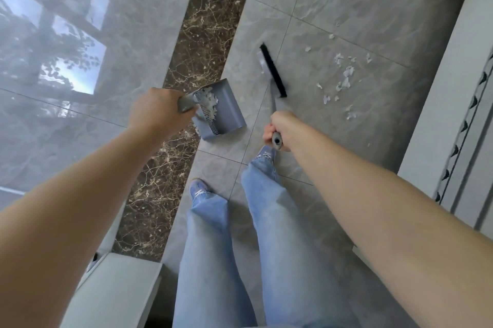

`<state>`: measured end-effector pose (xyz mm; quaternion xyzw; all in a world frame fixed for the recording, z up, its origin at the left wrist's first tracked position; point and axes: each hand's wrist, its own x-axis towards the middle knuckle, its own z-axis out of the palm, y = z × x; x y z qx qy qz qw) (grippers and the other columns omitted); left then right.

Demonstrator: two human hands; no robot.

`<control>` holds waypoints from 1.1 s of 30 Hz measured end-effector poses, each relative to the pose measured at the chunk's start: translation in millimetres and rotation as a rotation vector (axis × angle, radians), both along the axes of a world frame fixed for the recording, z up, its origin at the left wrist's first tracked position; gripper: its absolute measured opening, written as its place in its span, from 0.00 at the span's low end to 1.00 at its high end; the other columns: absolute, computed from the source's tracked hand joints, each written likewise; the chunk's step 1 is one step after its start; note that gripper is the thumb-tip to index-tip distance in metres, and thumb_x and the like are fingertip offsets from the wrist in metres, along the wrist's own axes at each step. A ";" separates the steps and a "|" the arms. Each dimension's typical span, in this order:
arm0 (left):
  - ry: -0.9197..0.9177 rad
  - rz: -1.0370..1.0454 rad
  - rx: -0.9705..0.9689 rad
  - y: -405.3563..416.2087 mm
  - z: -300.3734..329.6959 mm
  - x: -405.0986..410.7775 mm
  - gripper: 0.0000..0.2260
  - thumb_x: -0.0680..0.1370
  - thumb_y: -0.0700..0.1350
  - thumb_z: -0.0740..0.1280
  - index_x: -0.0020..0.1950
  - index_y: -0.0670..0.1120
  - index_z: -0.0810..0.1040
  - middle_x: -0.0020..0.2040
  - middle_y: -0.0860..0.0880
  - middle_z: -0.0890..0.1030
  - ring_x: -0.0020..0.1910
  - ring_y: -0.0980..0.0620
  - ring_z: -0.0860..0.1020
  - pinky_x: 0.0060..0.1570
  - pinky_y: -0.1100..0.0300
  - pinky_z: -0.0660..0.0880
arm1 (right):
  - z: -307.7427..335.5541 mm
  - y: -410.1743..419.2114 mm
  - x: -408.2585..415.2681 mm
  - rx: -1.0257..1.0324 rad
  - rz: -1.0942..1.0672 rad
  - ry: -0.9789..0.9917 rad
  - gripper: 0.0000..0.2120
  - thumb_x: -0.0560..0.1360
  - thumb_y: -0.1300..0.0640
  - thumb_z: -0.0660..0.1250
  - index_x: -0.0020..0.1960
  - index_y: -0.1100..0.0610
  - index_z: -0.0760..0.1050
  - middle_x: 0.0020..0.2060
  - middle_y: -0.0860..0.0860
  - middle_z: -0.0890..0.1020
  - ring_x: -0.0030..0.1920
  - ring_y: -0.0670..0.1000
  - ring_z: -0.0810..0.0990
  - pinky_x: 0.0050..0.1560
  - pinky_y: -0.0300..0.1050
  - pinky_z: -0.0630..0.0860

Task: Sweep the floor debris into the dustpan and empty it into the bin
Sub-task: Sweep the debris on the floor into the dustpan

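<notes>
My left hand (157, 111) grips the handle of a grey dustpan (226, 111), which stands on the floor with white paper scraps (210, 104) lying against its comb teeth. My right hand (280, 128) grips the grey handle of a broom whose black-bristled head (273, 71) rests on the grey tiles to the right of the pan. More white paper scraps (345, 76) lie scattered on the tiles to the right of the broom head. No bin is in view.
A dark brown marble strip (202, 34) runs between glossy grey tiles. My legs in blue jeans and blue shoes (198, 190) stand just behind the dustpan. A pale cabinet or wall panel (453, 114) lines the right side, and a grey ledge (114, 287) sits at lower left.
</notes>
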<state>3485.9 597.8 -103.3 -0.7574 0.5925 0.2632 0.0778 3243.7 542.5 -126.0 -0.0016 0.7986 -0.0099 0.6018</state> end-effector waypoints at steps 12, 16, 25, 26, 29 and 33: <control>-0.054 -0.036 0.072 -46.9 16.2 -46.7 0.20 0.78 0.61 0.61 0.39 0.48 0.80 0.30 0.49 0.77 0.29 0.49 0.75 0.26 0.61 0.72 | 46.5 86.7 -38.0 -0.098 -0.079 -0.263 0.09 0.83 0.54 0.52 0.56 0.46 0.69 0.26 0.50 0.64 0.19 0.46 0.59 0.22 0.33 0.58; -0.019 -0.035 0.074 -56.1 19.7 -55.2 0.18 0.79 0.59 0.63 0.39 0.47 0.80 0.29 0.49 0.76 0.29 0.50 0.74 0.27 0.60 0.73 | 33.6 50.5 -57.1 -0.142 -0.035 -0.160 0.20 0.83 0.57 0.49 0.72 0.42 0.65 0.27 0.50 0.61 0.19 0.45 0.57 0.19 0.32 0.57; 0.036 -0.056 0.023 -65.4 28.3 -68.5 0.12 0.78 0.53 0.68 0.35 0.52 0.76 0.26 0.54 0.72 0.27 0.52 0.71 0.26 0.63 0.66 | 29.2 67.7 -35.1 -0.021 -0.149 -0.309 0.16 0.84 0.57 0.48 0.65 0.44 0.70 0.26 0.51 0.62 0.19 0.46 0.57 0.20 0.31 0.58; 0.027 -0.061 0.023 -68.2 29.3 -70.9 0.13 0.78 0.54 0.67 0.35 0.50 0.77 0.26 0.53 0.73 0.27 0.52 0.72 0.26 0.63 0.66 | 33.5 72.2 -36.1 -0.045 -0.161 -0.334 0.15 0.84 0.56 0.49 0.62 0.43 0.70 0.25 0.51 0.63 0.20 0.46 0.57 0.21 0.31 0.58; -0.013 -0.112 0.039 -78.6 31.3 -83.6 0.15 0.77 0.58 0.66 0.39 0.49 0.81 0.28 0.52 0.75 0.27 0.52 0.73 0.26 0.63 0.67 | 40.9 73.3 -59.4 -0.101 -0.188 -0.362 0.13 0.83 0.54 0.51 0.60 0.41 0.71 0.26 0.51 0.63 0.20 0.46 0.58 0.22 0.33 0.58; -0.024 -0.212 0.061 -100.0 36.1 -117.5 0.16 0.76 0.60 0.66 0.42 0.49 0.82 0.30 0.50 0.76 0.31 0.48 0.76 0.29 0.59 0.74 | 47.9 41.1 -141.5 -0.202 -0.271 -0.279 0.14 0.83 0.57 0.52 0.63 0.42 0.68 0.26 0.51 0.64 0.18 0.46 0.58 0.21 0.33 0.57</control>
